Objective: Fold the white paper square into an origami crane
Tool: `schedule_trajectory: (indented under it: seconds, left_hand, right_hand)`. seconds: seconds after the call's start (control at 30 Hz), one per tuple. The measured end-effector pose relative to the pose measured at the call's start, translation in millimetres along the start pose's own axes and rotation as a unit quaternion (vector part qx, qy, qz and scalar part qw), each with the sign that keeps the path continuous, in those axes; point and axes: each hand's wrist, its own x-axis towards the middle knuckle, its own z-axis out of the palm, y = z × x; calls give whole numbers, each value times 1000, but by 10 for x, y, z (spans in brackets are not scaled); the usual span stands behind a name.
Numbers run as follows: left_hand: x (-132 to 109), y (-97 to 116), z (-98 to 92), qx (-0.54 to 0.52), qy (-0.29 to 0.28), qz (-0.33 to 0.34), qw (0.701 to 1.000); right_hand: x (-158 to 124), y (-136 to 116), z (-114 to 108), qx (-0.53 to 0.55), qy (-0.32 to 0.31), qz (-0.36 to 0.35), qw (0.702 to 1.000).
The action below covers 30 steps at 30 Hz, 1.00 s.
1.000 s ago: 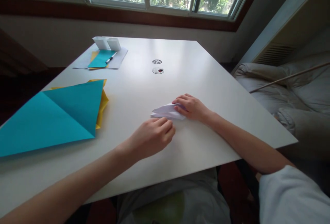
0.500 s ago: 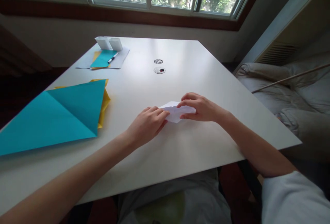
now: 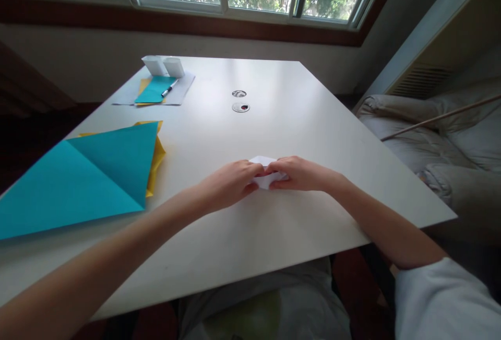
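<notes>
The small white paper (image 3: 266, 181) is between my 2 hands, on or just above the table (image 3: 242, 246); I can't tell which. My left hand (image 3: 237, 179) pinches 1 end and my right hand (image 3: 297, 174) the other, fingertips nearly meeting. I'd say I'm working a fold; the next move seems to call for light, even pressure. To my left, a big blue sheet (image 3: 105, 167) partly covers yellow paper (image 3: 157, 163).

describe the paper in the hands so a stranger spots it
On the table, at the near side, find the left hand and right hand. Between them is the paper: small, white, folded and held, unlike the big teal sheet.
</notes>
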Motion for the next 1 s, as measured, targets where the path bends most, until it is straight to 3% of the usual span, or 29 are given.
schedule_trajectory:
  seconds: [0.3,0.5,0.77,1.0]
  left_hand:
    - [44,-12,52,15,-21,27,999]
    - [0,-66,46,-9,-17,-1,1000]
    - [-33,-121,43,-34,14,-65,997]
    - [-45,-135,120,-23,27,-68,997]
  right_hand:
    - [7,-24,4,27,-6,-29,999]
    - [23,-78,-23,-6,-24,-21,999]
    - [55,-73,2,-2,16,14,1000]
    - [79,-55,55,-2,46,80,996]
